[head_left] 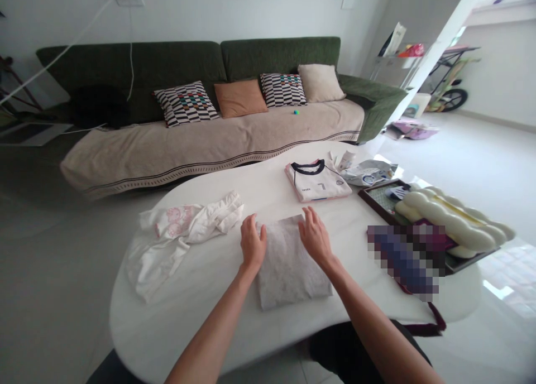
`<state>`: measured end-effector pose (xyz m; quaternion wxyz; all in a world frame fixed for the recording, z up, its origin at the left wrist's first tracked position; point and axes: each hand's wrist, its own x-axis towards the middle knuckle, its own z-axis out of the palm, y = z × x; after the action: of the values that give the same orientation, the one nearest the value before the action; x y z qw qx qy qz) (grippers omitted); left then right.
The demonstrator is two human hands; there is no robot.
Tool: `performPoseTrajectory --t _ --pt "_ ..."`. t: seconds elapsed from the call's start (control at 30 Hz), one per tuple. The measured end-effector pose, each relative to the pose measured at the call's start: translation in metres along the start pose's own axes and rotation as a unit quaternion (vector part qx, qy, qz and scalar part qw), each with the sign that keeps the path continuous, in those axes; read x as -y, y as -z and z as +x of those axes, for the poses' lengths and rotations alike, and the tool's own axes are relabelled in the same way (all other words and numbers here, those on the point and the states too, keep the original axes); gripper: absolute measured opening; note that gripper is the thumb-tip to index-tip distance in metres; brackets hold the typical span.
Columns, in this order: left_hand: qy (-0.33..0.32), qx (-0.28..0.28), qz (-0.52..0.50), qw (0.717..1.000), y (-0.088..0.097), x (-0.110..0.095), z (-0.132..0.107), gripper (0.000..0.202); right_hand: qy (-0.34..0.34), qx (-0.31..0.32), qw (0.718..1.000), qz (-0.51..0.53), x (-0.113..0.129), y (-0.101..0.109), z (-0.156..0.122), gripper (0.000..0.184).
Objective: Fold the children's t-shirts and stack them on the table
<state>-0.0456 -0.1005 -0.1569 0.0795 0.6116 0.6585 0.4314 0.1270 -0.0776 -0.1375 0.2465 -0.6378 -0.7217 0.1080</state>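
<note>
A folded grey-white cloth point(288, 267) lies on the white oval table point(209, 317) in front of me. My left hand point(252, 243) rests flat on its left edge, fingers stretched out. My right hand point(315, 236) lies flat on its upper right edge, fingers likewise extended. Neither hand holds anything. A folded white jersey with a dark collar point(317, 180) sits farther back on the table. A crumpled white garment with pink print point(184, 228) lies to the left of my left hand.
A dark tray point(379, 197) at the right bears a cream wavy cushion-like object point(452, 219) and a blurred-out item. Crumpled packaging point(368, 173) lies near the jersey. A green sofa point(218, 66) with several cushions stands behind the table.
</note>
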Motion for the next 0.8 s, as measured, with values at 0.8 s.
performPoseTrajectory --t 0.8 --pt "0.308 0.105 -0.185 0.927 0.004 0.011 0.0 0.05 0.038 0.066 0.997 -0.019 0.034 -0.027 -0.061 0.064"
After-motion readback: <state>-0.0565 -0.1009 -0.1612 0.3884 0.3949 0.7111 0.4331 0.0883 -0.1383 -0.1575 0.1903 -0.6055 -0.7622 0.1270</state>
